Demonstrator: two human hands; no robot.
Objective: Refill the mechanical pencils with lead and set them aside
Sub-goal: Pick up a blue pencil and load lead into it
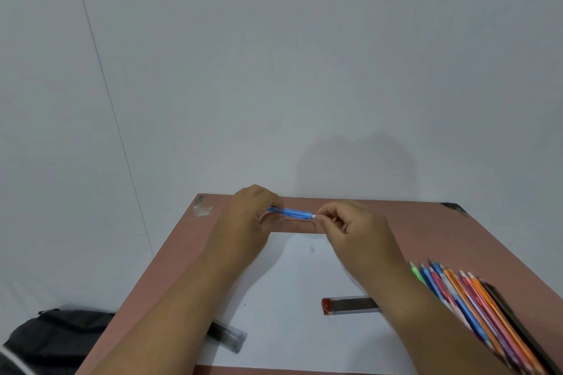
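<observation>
Blue pencil (292,212) pinched by both hands

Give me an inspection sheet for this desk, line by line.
Surface: reddish-brown table with a white sheet on it.
Job's things: blue mechanical pencil held level above the table; pencil bundle at right; red-capped lead case and a clear lead tube on the sheet.
Clutter: torn tape scrap at the far-left corner.
Grippers: left hand grips the pencil; right hand fingers pinch its white end.
Cables: nothing seen.
Surroundings: white wall; black bag lower left.
</observation>
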